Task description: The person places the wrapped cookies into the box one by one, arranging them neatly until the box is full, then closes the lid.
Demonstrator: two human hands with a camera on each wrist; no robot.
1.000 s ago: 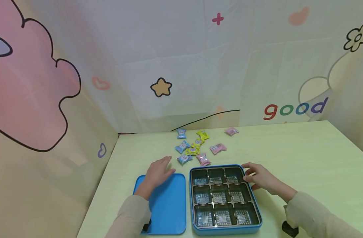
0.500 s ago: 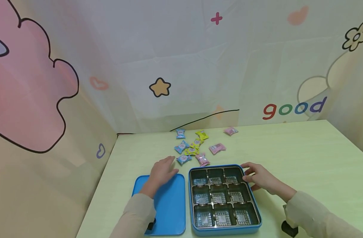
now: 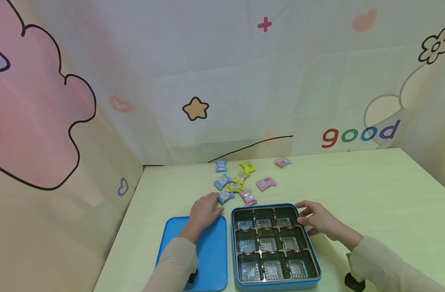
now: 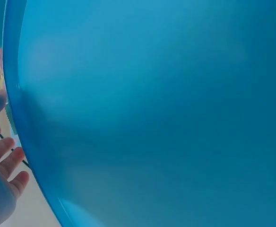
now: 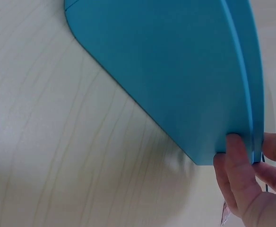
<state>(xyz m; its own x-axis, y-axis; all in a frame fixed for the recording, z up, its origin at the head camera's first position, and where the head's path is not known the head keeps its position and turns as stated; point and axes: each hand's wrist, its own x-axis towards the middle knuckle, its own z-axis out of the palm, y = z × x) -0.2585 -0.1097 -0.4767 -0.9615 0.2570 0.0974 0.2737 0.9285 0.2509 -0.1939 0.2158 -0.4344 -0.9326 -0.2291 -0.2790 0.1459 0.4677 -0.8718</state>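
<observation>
My left hand (image 3: 203, 211) reaches over the far edge of the blue lid (image 3: 212, 259), fingers extended and holding nothing. Its fingertips are at the left end of a blue-wrapped candy (image 3: 227, 196); whether they touch it I cannot tell. In the left wrist view the lid fills most of the picture, with the hand (image 4: 0, 189) at the left. To the right of the lid stands a blue tin box (image 3: 279, 285) with a nine-compartment tray. My right hand (image 3: 319, 217) grips the box's far right corner, thumb at the rim; in the right wrist view fingers (image 5: 239, 161) press its outer wall.
Beyond the box lie more wrapped candies: blue (image 3: 222, 181), yellow (image 3: 240, 177) and pink (image 3: 266, 183). A pink candy (image 3: 248, 197) is close to the box's far edge. A printed cloth (image 3: 222, 81) hangs behind the pale table (image 3: 357, 186).
My left hand has moved right and forward over the lid, closer to the nearest blue candy. The right hand has stayed at the box's corner. The candies lie as before.
</observation>
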